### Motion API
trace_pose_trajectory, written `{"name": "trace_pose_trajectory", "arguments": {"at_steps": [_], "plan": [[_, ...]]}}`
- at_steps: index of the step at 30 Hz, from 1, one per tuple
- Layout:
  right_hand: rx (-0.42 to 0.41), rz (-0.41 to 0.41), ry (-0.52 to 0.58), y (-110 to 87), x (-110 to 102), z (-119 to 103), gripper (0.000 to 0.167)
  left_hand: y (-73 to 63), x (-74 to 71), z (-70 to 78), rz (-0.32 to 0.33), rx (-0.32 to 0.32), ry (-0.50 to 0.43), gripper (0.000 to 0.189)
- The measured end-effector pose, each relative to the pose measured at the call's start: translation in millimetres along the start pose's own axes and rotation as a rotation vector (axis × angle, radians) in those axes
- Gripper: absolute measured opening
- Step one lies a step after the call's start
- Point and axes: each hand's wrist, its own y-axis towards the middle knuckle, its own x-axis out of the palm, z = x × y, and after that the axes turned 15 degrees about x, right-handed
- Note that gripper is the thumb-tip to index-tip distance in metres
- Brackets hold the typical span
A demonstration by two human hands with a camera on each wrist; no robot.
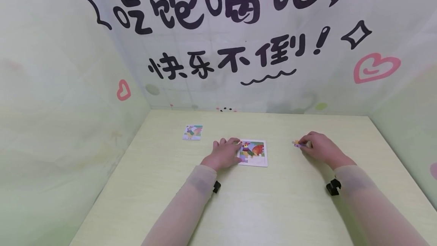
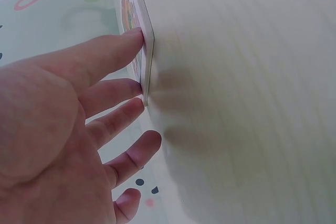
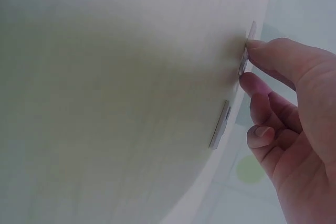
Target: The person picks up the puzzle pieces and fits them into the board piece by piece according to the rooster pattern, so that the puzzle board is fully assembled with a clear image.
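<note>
A rooster jigsaw puzzle in a white tray [image 1: 266, 155] lies on the table, with white bare areas along its lower part. Over the tray's left edge rests my left hand [image 1: 225, 154], thumb and fingertips spread and touching the frame; the left wrist view shows that hand [image 2: 58, 114] with its fingers nearly straight. To the right of the tray, my right hand [image 1: 321, 147] pinches a small puzzle piece [image 3: 244, 60] between thumb and index finger, low over the table. Just beside that hand another loose piece [image 3: 220, 124] lies flat.
A small square card [image 1: 192, 132] with a pale rooster picture lies at the back left of the light wood table [image 1: 259, 208]. Printed cloth walls [image 1: 211, 98] enclose the table at the back and both sides.
</note>
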Motion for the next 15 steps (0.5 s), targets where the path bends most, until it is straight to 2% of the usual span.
{"name": "trace_pose_trajectory", "arguments": {"at_steps": [8,15], "plan": [[0.045,-0.022,0.045,-1.9,1.1,0.7,0.018,-0.5,-0.3,0.3,-0.004,0.003,-0.003,0.066],[0.043,-0.025,0.073,-2.1,2.3,-8.3,0.017,-1.0,-1.3,0.0,-0.003,0.008,-0.016,0.066]]}}
